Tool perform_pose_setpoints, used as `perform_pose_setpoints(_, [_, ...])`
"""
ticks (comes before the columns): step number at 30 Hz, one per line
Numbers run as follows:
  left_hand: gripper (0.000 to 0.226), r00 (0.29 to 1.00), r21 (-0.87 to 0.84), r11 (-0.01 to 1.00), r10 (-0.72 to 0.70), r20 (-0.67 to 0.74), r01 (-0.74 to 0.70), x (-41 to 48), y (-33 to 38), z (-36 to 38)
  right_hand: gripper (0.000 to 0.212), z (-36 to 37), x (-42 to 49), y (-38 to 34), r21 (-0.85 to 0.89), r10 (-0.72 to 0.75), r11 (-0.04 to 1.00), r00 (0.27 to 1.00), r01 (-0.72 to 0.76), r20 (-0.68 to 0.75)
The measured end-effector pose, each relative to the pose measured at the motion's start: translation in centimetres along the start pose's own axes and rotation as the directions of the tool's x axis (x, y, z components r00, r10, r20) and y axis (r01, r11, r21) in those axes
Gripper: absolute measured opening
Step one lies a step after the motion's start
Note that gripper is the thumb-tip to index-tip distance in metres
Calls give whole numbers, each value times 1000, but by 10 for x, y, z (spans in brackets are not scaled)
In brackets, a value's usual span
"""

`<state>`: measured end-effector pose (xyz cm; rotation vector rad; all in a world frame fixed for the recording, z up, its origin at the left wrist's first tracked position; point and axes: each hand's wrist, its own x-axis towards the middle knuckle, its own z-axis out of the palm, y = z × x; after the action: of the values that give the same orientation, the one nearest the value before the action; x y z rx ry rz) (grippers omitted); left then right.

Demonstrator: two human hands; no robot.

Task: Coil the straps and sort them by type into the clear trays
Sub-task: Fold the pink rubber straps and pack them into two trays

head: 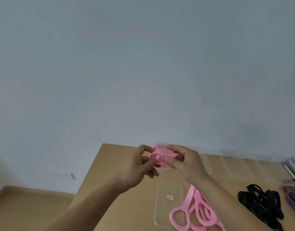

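Both hands are raised above the far edge of the table, working one pink strap between them. Left hand: fingers curled, thumb and fingertips pinching the strap's left side. Right hand: thumb and forefinger pinch the right side, and one loop of the strap shows past the fingers. The strap is bunched into a small partial coil in mid-air, clear of the table.

On the table, below the hands: a flat clear tray with a small red-edged label; the writing is unreadable. Just right of it, overlapping its lower corner, lies a loose pile of pink straps with looped ends. Further right is a tangle of black straps, then purple straps at the frame edge. Along the back of the table, against the wall, sit more clear trays; nothing can be made out inside them. Wood floor at lower left.
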<state>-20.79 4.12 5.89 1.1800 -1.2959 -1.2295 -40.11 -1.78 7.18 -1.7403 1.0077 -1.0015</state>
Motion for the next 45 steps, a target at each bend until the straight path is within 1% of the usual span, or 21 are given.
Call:
perform_pose_setpoints(6, [44, 999, -52, 999, -4, -39, 2, 0, -5, -9, 37, 10, 7, 1, 16, 33, 999, 999, -33, 2])
perform_pose_setpoints(16, [32, 997, -87, 996, -5, -80, -2, 0, -11, -28, 36, 29, 17, 0, 44, 63, 997, 998, -64, 23])
perform_pose_setpoints(21, [40, 995, -121, 993, 1, -104, -14, -2, -9, -35, 35, 37, 20, -2, 56, 66, 996, 998, -67, 11])
perform_pose_setpoints(23, [38, 997, -116, 993, -10, -80, 1, -2, -10, -40, 35, 41, 21, -3, 55, 69, 996, 998, -69, 2])
perform_pose_setpoints(27, [44, 994, -130, 987, -91, 59, 98, -2, -9, -56, 35, 48, 21, -5, 50, 65, 997, 998, -65, 7])
perform_pose_setpoints(30, [51, 980, -218, 956, -179, 91, 195, 1, -4, -68, 36, 57, 22, -5, -16, 51, 999, 999, -50, 17])
perform_pose_setpoints(32, [53, 969, -233, 942, -218, 116, 240, 5, 1, -70, 39, 64, 22, -6, -38, 48, 998, 998, -46, 33])
perform_pose_setpoints(35, [30, 965, -152, 957, -230, 127, 248, 9, 2, -68, 38, 72, 23, -9, -106, 59, 993, 995, -50, 78])
perform_pose_setpoints(37, [25, 963, -131, 957, -246, 108, 259, 10, -3, -67, 34, 74, 22, -8, -214, 78, 975, 991, -53, 106])
perform_pose_setpoints(38, [24, 961, -129, 954, -257, 100, 269, 11, -7, -67, 31, 74, 21, -7, -295, 70, 955, 991, -33, 114])
perform_pose_setpoints(39, [24, 957, -132, 950, -273, 93, 284, 12, -12, -67, 30, 74, 19, -5, -383, 39, 924, 992, 9, 117])
perform_pose_setpoints(41, [24, 944, -151, 932, -318, 90, 329, 13, -22, -65, 37, 76, 12, -1, -525, -71, 843, 991, 118, 110])
perform_pose_setpoints(43, [23, 922, -182, 904, -373, 105, 387, 15, -33, -62, 40, 75, 4, 9, -582, -165, 785, 978, 210, 131])
perform_pose_setpoints(45, [22, 895, -190, 875, -426, 133, 445, 17, -43, -56, 38, 73, -2, 23, -616, -202, 745, 966, 257, 159])
